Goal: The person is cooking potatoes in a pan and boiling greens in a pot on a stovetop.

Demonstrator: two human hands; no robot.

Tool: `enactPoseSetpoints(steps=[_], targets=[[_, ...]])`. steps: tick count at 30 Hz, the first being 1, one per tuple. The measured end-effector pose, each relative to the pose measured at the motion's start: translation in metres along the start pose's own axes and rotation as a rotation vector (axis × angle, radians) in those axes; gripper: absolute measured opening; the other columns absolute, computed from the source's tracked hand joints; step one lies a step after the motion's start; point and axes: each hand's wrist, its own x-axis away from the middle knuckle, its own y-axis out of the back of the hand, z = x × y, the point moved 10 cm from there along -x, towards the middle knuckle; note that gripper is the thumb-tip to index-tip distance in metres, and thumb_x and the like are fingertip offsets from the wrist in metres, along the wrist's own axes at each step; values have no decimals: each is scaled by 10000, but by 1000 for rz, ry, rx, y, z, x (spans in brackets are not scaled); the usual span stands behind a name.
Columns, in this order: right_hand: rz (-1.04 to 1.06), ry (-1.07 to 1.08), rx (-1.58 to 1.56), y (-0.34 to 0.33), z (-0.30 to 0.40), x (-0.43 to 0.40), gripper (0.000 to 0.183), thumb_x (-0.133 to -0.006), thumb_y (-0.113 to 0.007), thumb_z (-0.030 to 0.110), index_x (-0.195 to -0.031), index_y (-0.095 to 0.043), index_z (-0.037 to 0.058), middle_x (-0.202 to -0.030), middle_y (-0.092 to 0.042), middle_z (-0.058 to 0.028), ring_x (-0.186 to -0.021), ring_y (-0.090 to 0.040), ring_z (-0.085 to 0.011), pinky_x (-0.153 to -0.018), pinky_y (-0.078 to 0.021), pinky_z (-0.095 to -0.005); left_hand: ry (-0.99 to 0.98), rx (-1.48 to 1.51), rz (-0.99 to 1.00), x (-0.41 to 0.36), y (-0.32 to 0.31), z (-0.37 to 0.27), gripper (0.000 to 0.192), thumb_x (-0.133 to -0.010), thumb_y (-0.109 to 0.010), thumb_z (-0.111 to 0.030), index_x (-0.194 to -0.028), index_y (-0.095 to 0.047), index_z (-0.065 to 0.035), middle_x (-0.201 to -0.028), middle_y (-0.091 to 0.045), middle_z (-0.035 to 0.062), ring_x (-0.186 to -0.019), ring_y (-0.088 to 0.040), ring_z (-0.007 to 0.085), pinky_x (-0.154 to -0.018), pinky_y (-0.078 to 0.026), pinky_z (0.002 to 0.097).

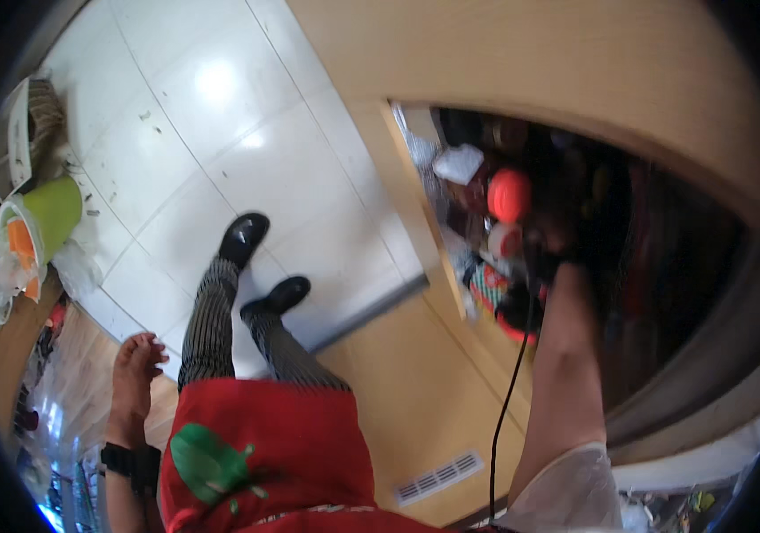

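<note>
My right arm reaches into the dark inside of a wooden cabinet (413, 200). My right hand (550, 230) is blurred and in shadow there, so whether it grips anything cannot be seen. A black cable (503, 423) hangs from near that wrist towards the bottom of the view. Just left of the hand are an orange-red ribbed round object (509, 195), a red and white round item (505, 240) and a crumpled white item (458, 164). A colourful patterned item (488, 288) lies lower down. My left hand (140, 360) hangs at my side, empty, its fingers loosely bent and apart.
Pale floor tiles (173, 140) with scattered scraps lie to the left. A green bin (56, 213) lined with a plastic bag stands at the far left, beside a box (16, 143). A wooden panel (366, 360) with a white vent grille (440, 478) is near my legs.
</note>
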Motion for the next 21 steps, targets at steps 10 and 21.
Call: enactPoseSetpoints(steps=[10, 21], targets=[[-382, 220, -489, 93, 30, 49, 743, -721, -758, 219, -1314, -333, 78, -1234, -393, -152, -1094, -395, -339, -924, -364, -396, -67, -51, 34, 21, -15, -39, 282, -932, -543, -290, -1144, -568, -105, -958, -627, 4, -850, -583, 95, -714, -411, 223], [-993, 100, 259, 139, 56, 135, 725, -640, -811, 206, -1202, -420, -32, -1054, -497, -272, -1004, -512, -415, -841, -415, -506, -230, -198, 203, 69, -67, -91, 289, -916, -557, -276, -1147, -566, -102, -1002, -625, 10, -886, -576, 103, -768, -408, 242]])
